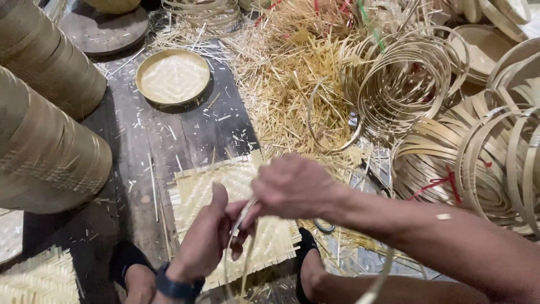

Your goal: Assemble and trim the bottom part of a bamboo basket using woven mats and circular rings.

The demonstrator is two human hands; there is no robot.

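A thin bamboo strip (243, 236), bent into a hoop, is held between both hands above a flat square woven bamboo mat (197, 191) that lies on the dark plank floor (140, 141). The left hand (205, 239), with a dark watch (177, 288) on its wrist, is closed around the strip, the thumb raised and the fingers curled under it. The right hand (292, 186) is pinched on the same strip just beside the left, its fingers pressed together over the top; the two hands touch or nearly touch. The strip curves down from the hands toward the near edge of the floor, and a further pale length runs under the right forearm. Two feet in dark slippers are seen at the near edge, one on each side of the mat.

Beyond the mat, toward the far edge, a round shallow woven tray (172, 76) rests on the planks. Tall stacks of finished round trays (45, 135) stand along the left edge. A heap of short bamboo offcuts (292, 84) covers the far middle, and bundles of coiled bamboo hoops (405, 84) lie to the right of it.
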